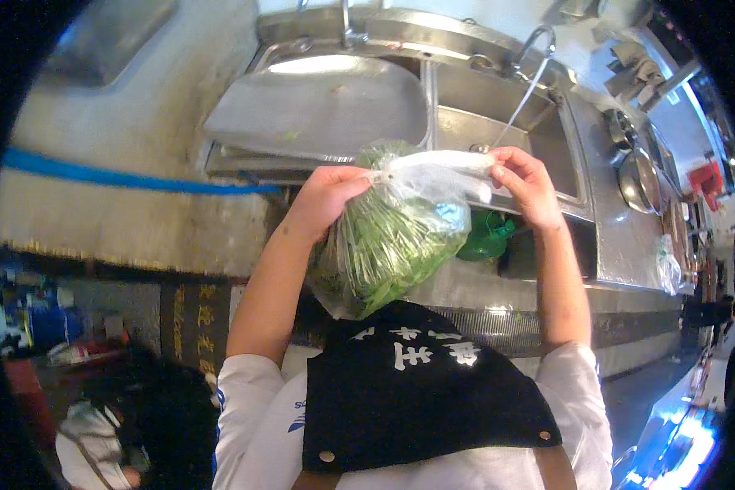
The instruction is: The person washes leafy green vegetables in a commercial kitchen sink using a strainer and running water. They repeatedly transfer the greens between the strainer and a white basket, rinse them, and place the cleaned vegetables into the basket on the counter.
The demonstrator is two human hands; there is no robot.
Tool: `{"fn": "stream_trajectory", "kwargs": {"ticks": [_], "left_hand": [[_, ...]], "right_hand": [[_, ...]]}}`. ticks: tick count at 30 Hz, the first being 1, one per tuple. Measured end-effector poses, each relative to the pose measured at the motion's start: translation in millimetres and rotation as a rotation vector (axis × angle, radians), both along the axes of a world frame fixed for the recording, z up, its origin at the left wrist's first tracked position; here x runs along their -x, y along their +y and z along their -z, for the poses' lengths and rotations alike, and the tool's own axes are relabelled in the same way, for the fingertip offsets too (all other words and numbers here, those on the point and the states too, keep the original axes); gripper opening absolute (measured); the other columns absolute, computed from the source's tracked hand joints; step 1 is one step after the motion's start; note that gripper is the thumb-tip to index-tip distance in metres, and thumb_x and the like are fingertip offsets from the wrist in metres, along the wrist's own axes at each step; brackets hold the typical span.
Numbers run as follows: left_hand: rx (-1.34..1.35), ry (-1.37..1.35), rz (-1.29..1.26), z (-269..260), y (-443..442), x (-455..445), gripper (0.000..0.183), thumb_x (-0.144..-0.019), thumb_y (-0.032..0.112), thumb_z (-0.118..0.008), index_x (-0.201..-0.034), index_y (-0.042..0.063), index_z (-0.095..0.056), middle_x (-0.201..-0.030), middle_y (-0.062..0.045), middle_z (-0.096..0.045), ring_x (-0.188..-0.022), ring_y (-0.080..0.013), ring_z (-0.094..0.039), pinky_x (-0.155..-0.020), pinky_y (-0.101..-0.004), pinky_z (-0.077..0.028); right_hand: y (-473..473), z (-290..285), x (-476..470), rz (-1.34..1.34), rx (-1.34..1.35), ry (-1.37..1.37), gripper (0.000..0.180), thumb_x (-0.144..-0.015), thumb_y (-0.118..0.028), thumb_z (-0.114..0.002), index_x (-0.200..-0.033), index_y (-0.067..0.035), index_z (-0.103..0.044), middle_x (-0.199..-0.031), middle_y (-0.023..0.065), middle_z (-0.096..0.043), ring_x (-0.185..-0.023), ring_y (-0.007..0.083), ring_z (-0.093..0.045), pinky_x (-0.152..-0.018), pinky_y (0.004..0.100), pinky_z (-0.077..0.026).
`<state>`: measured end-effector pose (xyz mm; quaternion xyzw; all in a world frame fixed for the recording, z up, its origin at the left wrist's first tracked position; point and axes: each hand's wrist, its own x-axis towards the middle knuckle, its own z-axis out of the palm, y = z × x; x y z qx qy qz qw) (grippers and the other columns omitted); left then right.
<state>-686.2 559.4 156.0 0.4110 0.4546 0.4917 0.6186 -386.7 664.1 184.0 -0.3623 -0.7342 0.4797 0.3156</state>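
A clear plastic bag full of green leafy vegetables (392, 245) hangs between my two hands, in front of the sink's edge. My left hand (337, 199) pinches the gathered neck of the bag at its left side. My right hand (527, 184) holds the far end of the bag's twisted white top (441, 160), drawn out to the right. Behind the bag lies a large metal tray (331, 104) over the left sink basin, with small green scraps on it.
Water runs from a curved faucet (536, 43) into the right basin (484, 86). A green plastic bag (487, 239) is below the sink's front edge. Metal bowls (638, 180) stand on the right counter. A blue hose (128, 180) crosses at left. Another person's partly visible clothing (89, 438) is at lower left.
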Motion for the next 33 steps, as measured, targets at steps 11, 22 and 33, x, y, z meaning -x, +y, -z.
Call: {"fn": "stream_trajectory", "kwargs": {"ticks": [11,22,33], "left_hand": [[-0.033,-0.192,0.125,-15.5,31.9,1.3,0.024,-0.086,0.008,-0.052,-0.101,-0.009,-0.06,-0.091,-0.015,-0.066,-0.078,-0.0199,-0.064,-0.073,-0.0304,-0.052],[-0.248,0.361,-0.005,-12.0,12.8,-4.6,0.022,-0.086,0.011,-0.056,-0.099,-0.003,-0.066,-0.085,-0.006,-0.066,-0.076,-0.0087,-0.057,-0.07,-0.0225,-0.044],[-0.49,0.831,0.039,78.0,-19.9,-29.8,0.026,-0.076,-0.004,-0.057,-0.099,0.006,-0.065,-0.106,-0.014,-0.055,-0.099,-0.0296,-0.056,-0.08,-0.0349,-0.047]], "right_hand": [[-30.2,-5.5,14.1,0.22,-0.069,0.066,0.027,-0.087,-0.013,-0.058,-0.111,-0.001,-0.058,-0.104,0.003,-0.061,-0.099,0.011,-0.053,-0.09,0.0255,-0.039],[-18.1,4.6,13.9,0.029,-0.424,-0.11,0.015,-0.081,-0.018,-0.065,-0.085,-0.003,-0.064,-0.077,0.0075,-0.058,-0.077,0.0183,-0.056,-0.071,0.0298,-0.044],[-86.2,90.8,-28.9,0.24,-0.02,-0.201,0.047,-0.074,-0.017,-0.071,-0.114,0.0,-0.053,-0.108,0.0123,-0.056,-0.102,0.0234,-0.052,-0.09,0.0328,-0.041]]}}
